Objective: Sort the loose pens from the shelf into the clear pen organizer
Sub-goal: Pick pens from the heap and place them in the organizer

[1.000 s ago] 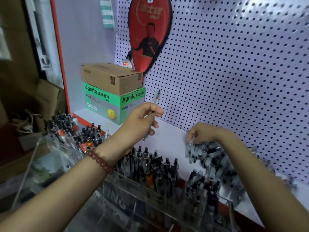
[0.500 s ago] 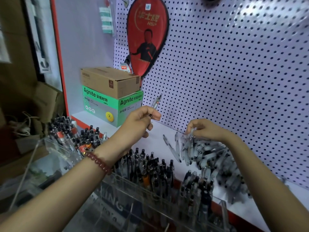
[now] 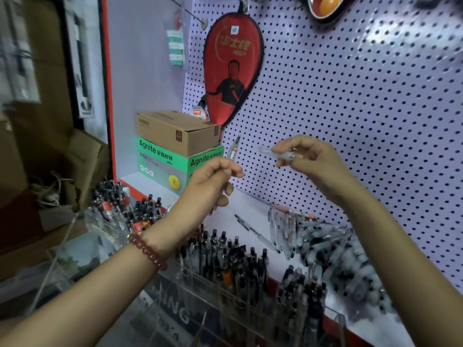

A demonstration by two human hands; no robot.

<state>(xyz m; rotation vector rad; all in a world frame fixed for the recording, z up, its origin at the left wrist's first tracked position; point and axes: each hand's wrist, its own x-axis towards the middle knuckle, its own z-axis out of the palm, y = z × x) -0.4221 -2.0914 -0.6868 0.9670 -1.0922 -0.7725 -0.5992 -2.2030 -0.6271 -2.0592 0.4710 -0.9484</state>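
Lifted off the pile (image 3: 338, 251) since half a second ago, now raised before the dotted pegboard (image 3: 350, 96): right hand (image 3: 308, 156), fingers curled, pinching a clear pen (image 3: 275, 152) held level; blurred, count uncertain. Left hand (image 3: 213, 181) closed round a slim pen (image 3: 233, 149), transparent barrel with a dark refill, top end tilted up. Glossy loose pens heaped and smeared toward the right edge of the white shelf (image 3: 250, 206). Acrylic organizer (image 3: 200, 304) along the front edge, packed with upright dark-capped pens, cut off at bottom.

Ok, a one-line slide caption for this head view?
Left hand grips a clear pen; right hand pinches a second pen, above the loose pens and clear organizer.
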